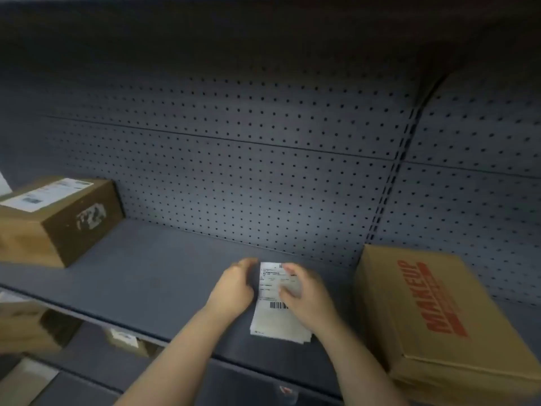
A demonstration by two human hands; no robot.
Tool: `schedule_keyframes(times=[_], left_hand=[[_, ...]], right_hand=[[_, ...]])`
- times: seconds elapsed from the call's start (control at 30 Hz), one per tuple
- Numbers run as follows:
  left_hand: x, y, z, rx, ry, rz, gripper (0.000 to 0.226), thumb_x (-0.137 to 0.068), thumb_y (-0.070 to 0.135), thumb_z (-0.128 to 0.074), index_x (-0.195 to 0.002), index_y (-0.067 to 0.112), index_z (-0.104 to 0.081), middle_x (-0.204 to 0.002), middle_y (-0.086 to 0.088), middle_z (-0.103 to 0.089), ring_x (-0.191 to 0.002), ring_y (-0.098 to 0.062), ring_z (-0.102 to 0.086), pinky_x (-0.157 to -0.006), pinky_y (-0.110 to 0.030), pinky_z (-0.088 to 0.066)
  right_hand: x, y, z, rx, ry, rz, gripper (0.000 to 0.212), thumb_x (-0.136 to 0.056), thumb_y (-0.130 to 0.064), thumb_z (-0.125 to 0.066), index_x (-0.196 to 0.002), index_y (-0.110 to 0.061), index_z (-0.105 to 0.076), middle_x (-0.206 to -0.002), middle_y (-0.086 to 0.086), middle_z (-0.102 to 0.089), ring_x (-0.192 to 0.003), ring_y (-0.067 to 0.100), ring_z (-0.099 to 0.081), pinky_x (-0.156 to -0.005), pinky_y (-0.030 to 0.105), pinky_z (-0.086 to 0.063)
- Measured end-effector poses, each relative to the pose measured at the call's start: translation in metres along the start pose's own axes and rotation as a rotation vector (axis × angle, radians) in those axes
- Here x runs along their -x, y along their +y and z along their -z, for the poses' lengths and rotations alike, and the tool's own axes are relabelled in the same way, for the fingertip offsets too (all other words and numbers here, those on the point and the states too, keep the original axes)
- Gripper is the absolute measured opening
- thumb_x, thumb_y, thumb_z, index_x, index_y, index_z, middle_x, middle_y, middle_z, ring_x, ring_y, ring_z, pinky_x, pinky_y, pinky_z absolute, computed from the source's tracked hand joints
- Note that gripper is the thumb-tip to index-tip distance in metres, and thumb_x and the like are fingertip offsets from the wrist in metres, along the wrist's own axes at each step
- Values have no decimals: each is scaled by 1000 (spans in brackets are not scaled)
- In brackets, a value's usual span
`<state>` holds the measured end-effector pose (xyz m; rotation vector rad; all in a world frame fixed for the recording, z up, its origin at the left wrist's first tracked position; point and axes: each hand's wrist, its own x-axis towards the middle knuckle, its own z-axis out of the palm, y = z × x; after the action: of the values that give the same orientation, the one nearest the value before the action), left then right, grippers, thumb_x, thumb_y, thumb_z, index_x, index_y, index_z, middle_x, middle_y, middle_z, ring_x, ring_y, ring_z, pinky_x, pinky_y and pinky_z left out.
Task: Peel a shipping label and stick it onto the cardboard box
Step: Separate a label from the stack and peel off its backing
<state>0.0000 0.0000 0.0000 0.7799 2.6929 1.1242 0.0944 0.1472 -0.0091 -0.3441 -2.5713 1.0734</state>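
A small stack of white shipping labels (pixel 273 317) with barcodes lies on the blue-grey shelf (pixel 152 276), in the middle. My left hand (pixel 234 285) pinches the top label's upper left edge. My right hand (pixel 304 294) rests on the label's right side, fingers curled over the paper. A flat cardboard box (pixel 439 312) printed with red "MAKEUP" lettering sits at the right of the shelf, with no label visible on its top. A brown cardboard box (pixel 58 221) at the far left carries a white label on its top.
A perforated metal back panel (pixel 263 171) rises behind the shelf. Lower shelves at the bottom left hold more cardboard boxes (pixel 26 326) and a small labelled item (pixel 126 338). Bare shelf surface lies between the left box and the labels.
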Motion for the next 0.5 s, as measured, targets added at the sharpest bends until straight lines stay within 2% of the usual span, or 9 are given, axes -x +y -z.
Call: schedule_keyframes(times=[0.1, 0.23, 0.37, 0.5], left_hand=[[-17, -3, -9, 25, -64, -10, 67, -72, -10, -37, -134, 14, -48, -131, -10, -60, -121, -23, -55, -100, -34, -46], [-49, -5, -19, 23, -68, 24, 54, -84, -4, -42, -134, 12, -49, -127, -10, -62, -115, -23, -58, -87, -19, -41], [-68, -9, -25, 36, -63, 36, 46, -88, -2, -47, -132, 8, -50, -128, -14, -61, -119, -25, -56, -94, -24, -41], [-77, -12, -23, 95, -39, 67, 40, -87, -3, -49, -124, 8, -55, -92, -7, -68, -85, -15, -59, -74, -18, -39]], right_hand=[[-7, 8, -10, 14, 12, -47, 45, -83, -26, -66, -125, -27, -51, -127, -2, -52, -118, 12, -47, -97, 22, -37], [-11, 17, -19, 100, 11, -63, 48, -81, -31, -67, -126, -28, -51, -126, -4, -53, -117, 10, -46, -99, 22, -37], [-10, 19, -27, 140, 28, -29, 51, -79, -31, -69, -127, -24, -53, -125, -3, -55, -119, 11, -45, -99, 18, -32], [-9, 19, -28, 130, 52, -35, 51, -77, -31, -69, -125, -25, -53, -123, -4, -56, -117, 11, -48, -100, 24, -39]])
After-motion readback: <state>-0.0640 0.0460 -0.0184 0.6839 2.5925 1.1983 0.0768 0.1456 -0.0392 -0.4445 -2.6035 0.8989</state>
